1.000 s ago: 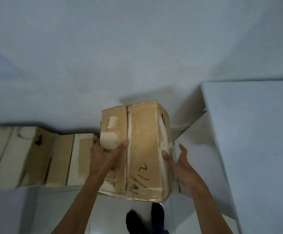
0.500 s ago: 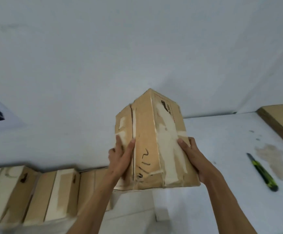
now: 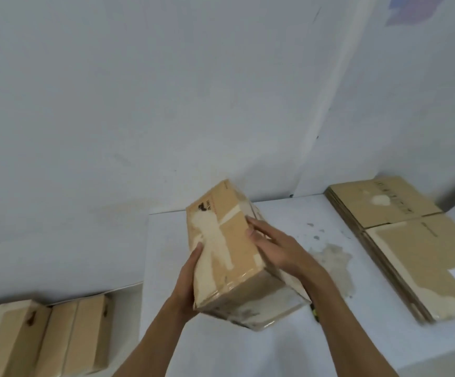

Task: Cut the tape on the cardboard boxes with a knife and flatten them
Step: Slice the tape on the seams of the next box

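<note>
Both hands, left hand (image 3: pixel 187 278) and right hand (image 3: pixel 276 247), clasp the cardboard box (image 3: pixel 230 257) between them.

A white worktop (image 3: pixel 220 349) carries two stacks of flattened cardboard (image 3: pixel 411 240) at its right edge, beside a pale stain (image 3: pixel 332 257)
</note>
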{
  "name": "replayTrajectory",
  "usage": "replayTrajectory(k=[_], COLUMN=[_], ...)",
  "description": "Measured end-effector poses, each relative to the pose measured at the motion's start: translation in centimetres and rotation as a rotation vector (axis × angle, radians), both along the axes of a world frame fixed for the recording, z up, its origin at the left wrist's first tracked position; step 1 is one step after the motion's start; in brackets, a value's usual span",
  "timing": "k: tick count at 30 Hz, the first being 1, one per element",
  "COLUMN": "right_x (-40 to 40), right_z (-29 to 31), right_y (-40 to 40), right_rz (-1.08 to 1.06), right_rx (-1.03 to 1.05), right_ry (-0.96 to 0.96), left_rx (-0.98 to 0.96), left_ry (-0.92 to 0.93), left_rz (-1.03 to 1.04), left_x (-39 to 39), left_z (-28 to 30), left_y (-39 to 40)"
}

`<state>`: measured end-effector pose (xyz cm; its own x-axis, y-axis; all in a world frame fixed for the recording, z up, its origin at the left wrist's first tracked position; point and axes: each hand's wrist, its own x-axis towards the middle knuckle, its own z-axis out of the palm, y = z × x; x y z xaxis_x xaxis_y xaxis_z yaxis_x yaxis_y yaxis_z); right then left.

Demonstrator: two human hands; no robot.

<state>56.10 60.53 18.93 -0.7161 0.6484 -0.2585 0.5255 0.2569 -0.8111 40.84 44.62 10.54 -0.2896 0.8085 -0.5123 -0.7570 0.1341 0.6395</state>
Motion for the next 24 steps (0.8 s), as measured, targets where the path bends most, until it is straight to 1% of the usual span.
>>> replayTrajectory(k=[2,5,7,9,10,11,13,15,17,19,22,24], right_x=[0.4,1.1,1.1,0.5,0.0,-0.4,-1.1,-1.2,-0.4,1.0,3.5,5.4], right_z=[-0.5,-3.3,-5.3,-7.1,-7.8,-8.5,-9.5,-10.0,-9.9,-10.4,-12.2,-14.2], right_y=[0.6,0.9,0.5,-0.1,-0.2,-0.3,-0.2,0.4,1.2,2.9,5.6,6.8], right_rz=[0.102,0.301,0.383,0.416,0.425,0.432,0.441,0.365,0.174,-0.056,-0.382,-0.535], right_rx=[0.044,0.097,0.179,0.223,0.238,0.248,0.221,0.141,0.051,0.051,0.121,0.098], right_ry=[-0.090,-0.107,-0.089,-0.071,-0.070,-0.078,-0.091,-0.029,0.064,0.117,0.079,-0.049], left_rx=[-0.062,-0.271,-0.457,-0.595,-0.600,-0.581,-0.500,-0.480,-0.545,-0.646,-0.660,-0.668], left_ry=[0.023,0.117,0.283,0.453,0.514,0.533,0.511,0.576,0.708,0.805,0.884,0.888], left_rz=[-0.010,-0.014,0.023,0.044,0.058,0.063,0.054,0.026,-0.005,-0.046,-0.070,-0.076], left_x=[0.9,0.8,0.3,-0.3,-0.5,-0.9,-1.7,-2.8,-3.6,-3.4,-3.0,-3.3], left_z=[-1.2,-2.8,-3.6,-3.7,-3.2,-2.8,-1.6,-1.7,-2.5,-3.6,-5.0,-5.5], left_y=[0.6,0.9,0.8,1.0,1.2,1.4,1.9,2.2,2.4,2.5,2.8,3.0])
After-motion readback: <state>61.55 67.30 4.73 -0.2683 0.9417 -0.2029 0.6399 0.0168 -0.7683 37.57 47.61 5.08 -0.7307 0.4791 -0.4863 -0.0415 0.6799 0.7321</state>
